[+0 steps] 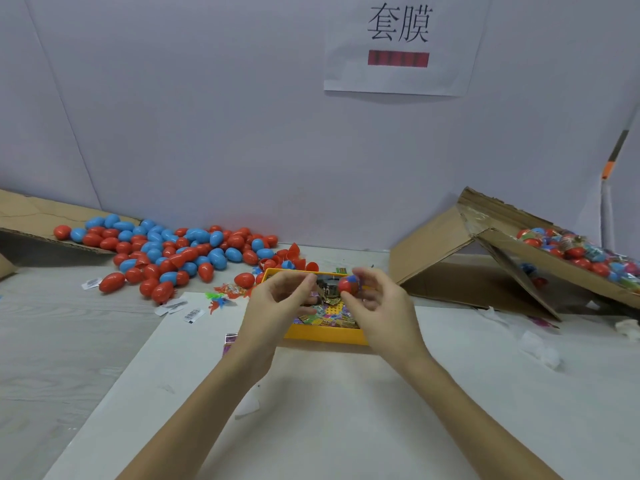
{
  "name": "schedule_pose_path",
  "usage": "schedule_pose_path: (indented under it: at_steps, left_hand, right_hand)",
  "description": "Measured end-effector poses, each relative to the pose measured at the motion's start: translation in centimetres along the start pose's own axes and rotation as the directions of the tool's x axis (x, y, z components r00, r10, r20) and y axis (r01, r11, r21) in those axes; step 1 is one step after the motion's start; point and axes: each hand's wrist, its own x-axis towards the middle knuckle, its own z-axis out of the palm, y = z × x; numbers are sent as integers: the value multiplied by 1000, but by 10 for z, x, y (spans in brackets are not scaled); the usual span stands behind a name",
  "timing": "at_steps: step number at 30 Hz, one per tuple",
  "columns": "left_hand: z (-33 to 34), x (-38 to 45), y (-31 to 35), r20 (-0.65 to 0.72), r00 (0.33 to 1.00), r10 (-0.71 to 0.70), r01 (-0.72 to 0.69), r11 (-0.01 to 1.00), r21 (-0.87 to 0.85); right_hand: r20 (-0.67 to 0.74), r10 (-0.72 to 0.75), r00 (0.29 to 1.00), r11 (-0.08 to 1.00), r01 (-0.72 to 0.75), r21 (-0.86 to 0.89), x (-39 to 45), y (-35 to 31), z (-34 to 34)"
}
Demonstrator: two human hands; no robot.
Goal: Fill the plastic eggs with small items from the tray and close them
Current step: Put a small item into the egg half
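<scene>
- The right hand holds a red plastic egg with a blue patch near its top, pinched between thumb and curled fingers, lifted just above the far end of the yellow tray.
- The left hand is just beside it, fingers curled with thumb and forefinger drawn close; whether they pinch some small item I cannot tell, as the fingertips are blurred.
- Both forearms reach forward from the bottom of the view and converge over the tray, wrists raised off the worktop, palms turned towards each other.
- The egg looks light, hard-shelled and smooth, so probably slippery; in my judgement it is best held around its widest part with pads on opposite sides, and pressed end to end to snap the halves shut. Too hard a squeeze on the side could pop the seam.
- The tray holds colourful small packets, thin and light, likely easy to fold or crumple into a half shell.
- To the left lies a heap of red and blue eggs, spilling from a flattened cardboard box; paper labels and small plastic toys lie near the tray.
- To the right, a tilted cardboard carton carries wrapped eggs.
- A paper sign hangs on the wall behind.
</scene>
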Motion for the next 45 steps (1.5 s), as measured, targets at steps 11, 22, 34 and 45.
schedule_pose_path:
  at_steps: [11,22,34,45]
  left_hand:
    - [-22,13,1,-134,991,23,-20,999,28]
    - [-74,41,-29,-329,873,361,24,642,767]
    - [-111,65,-53,224,951,213,-261,164,951]
    - [-112,65,-52,142,912,386,-279,326,903]
  right_hand:
    - [-150,396,906,443,-45,895,66,-1,-68]
    - [38,135,990,897,-138,420,12,25,-8]
    - [81,152,985,897,-172,408,12,24,-9]
    - [82,155,984,898,-175,403,12,23,-9]
